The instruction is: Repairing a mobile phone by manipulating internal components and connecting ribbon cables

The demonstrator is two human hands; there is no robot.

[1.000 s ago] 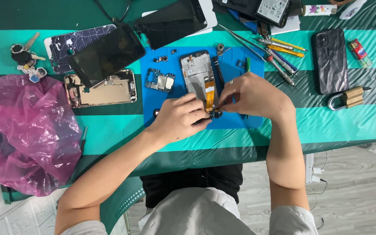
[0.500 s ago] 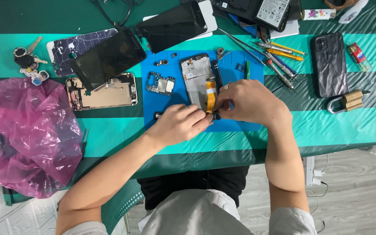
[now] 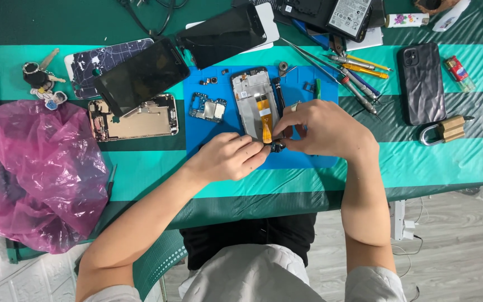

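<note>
An opened phone frame [image 3: 254,100] with an orange flex cable [image 3: 264,120] lies on a blue work mat [image 3: 208,134]. My left hand [image 3: 227,156] rests at the frame's lower end, fingertips pinching a small dark part [image 3: 276,147]. My right hand [image 3: 322,128] meets it from the right, fingers closed on the same small part beside the cable's lower end. A small circuit board [image 3: 208,108] lies on the mat left of the frame.
A pink plastic bag [image 3: 29,168] sits at the left. Dark phone screens [image 3: 141,75] [image 3: 222,33], a gold phone chassis [image 3: 135,120], keys [image 3: 43,81], screwdrivers and tweezers [image 3: 347,70], a black cased phone [image 3: 422,84], a padlock [image 3: 445,130] and a lighter [image 3: 458,72] lie around the green table.
Both hands have stayed at the lower end of the phone frame, shifting slightly down and closer together. Nothing else on the table has moved.
</note>
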